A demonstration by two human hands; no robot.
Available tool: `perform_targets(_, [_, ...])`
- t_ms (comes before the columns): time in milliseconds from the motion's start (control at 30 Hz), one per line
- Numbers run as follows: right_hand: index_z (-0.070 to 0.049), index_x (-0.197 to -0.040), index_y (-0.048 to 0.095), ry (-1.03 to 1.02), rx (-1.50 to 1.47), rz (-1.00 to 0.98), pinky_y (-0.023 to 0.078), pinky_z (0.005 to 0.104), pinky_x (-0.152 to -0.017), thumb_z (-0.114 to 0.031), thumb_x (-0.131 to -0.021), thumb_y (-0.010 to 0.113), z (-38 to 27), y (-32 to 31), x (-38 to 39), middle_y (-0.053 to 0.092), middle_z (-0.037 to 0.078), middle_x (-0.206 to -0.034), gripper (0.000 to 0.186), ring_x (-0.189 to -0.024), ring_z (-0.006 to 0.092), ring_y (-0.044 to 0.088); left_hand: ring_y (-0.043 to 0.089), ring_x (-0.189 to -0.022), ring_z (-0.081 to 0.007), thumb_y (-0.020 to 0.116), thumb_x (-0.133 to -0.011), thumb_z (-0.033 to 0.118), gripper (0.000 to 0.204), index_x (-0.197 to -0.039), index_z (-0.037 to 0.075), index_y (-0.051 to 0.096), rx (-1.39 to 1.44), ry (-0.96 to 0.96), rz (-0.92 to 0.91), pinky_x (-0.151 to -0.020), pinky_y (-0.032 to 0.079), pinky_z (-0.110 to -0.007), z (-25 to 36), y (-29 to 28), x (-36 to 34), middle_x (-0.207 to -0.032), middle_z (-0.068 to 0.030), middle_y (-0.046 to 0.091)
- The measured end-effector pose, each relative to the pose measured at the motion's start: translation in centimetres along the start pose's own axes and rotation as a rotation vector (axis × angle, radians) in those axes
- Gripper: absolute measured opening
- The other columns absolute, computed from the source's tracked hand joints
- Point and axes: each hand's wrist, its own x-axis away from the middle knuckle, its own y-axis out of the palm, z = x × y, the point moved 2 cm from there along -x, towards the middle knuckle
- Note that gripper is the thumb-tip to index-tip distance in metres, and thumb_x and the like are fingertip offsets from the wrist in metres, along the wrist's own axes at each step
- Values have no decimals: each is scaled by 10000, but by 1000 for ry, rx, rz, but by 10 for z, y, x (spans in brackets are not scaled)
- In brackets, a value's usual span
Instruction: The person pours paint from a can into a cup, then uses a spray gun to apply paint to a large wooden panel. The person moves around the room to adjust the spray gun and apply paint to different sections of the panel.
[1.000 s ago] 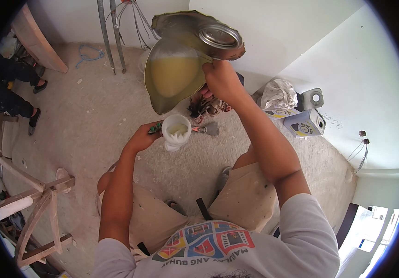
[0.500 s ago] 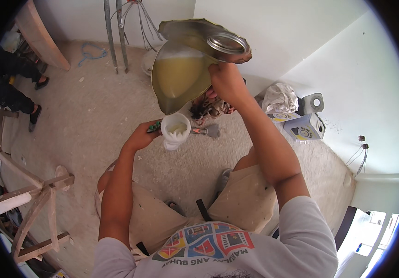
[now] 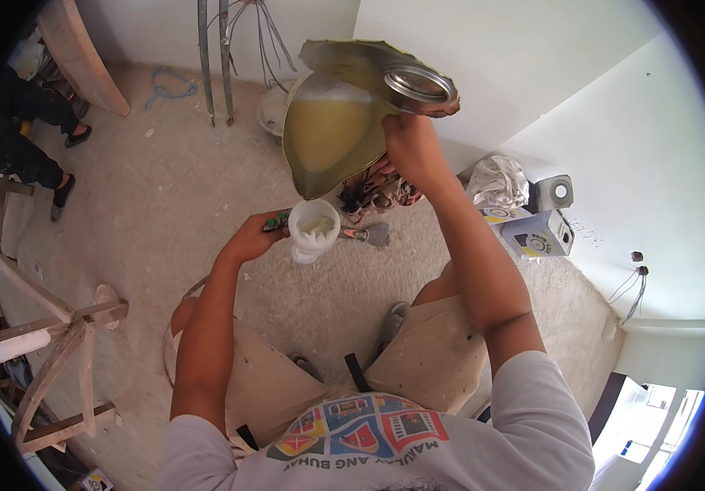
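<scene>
Olive-gold cut-open metal can (image 3: 324, 182) of yellowish liquid (image 3: 328, 135), tilted near a round white plastic cup (image 3: 311, 245) clasped in the left hand (image 3: 252, 239), looks heavy, stiff, sharp-edged; right hand (image 3: 416, 147) pinches its rim beside the raised metal lid (image 3: 348, 61), base support advisable.

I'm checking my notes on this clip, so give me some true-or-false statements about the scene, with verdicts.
1. The right hand holds the opened metal can. True.
2. The white cup is in the right hand. False: the left hand holds it.
3. The metal can stands on the floor. False: it is held up, its lip near the cup.
4. A rectangular tin sits near the wall at the right. True.
5. The wooden frame is at the person's right. False: it is at the left.
</scene>
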Motion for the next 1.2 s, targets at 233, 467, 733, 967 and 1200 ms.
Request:
perform_targets(233, [116,-840,613,-31,39,8,587,383,-546,-118,-984,454,0,-3,1,671,220,-653,317,-562,287,717,667,-1016,-163,662,-962,56,419,-1379,44,629,-4,-29,4,-946,516,-325,5,1,1,-1162,-90,740])
perform_targets(467, [104,-806,612,-119,123,53,574,458,-637,-76,-936,470,5,-4,-4,663,271,-704,264,-643,396,704,660,-1021,-161,663,-959,53,427,-1385,53,629,-18,-36,-6,-952,512,-326,5,1,2,-1169,-93,739])
perform_targets(733, [76,-806,645,-318,200,137,531,522,-698,-38,-864,507,14,0,-10,645,302,-801,188,-764,488,652,599,-798,-141,672,-941,99,412,-1352,79,656,19,47,30,-749,504,-315,-7,3,-1,-984,-53,721])
perform_targets(967, [47,-1172,622,-425,258,205,540,488,-815,-34,-929,480,-2,-2,0,682,296,-1015,294,-928,451,676,591,-789,-127,676,-953,113,396,-1347,88,661,43,33,22,-719,501,-306,-10,4,-3,-967,-38,714])
perform_targets(1200, [-40,-1460,471,-381,193,141,549,422,-873,-4,-981,465,-9,0,6,675,287,-1152,481,-1010,396,703,590,-790,-126,675,-952,107,394,-1346,94,664,40,39,20,-714,500,-305,-16,4,-6,-955,-36,713])
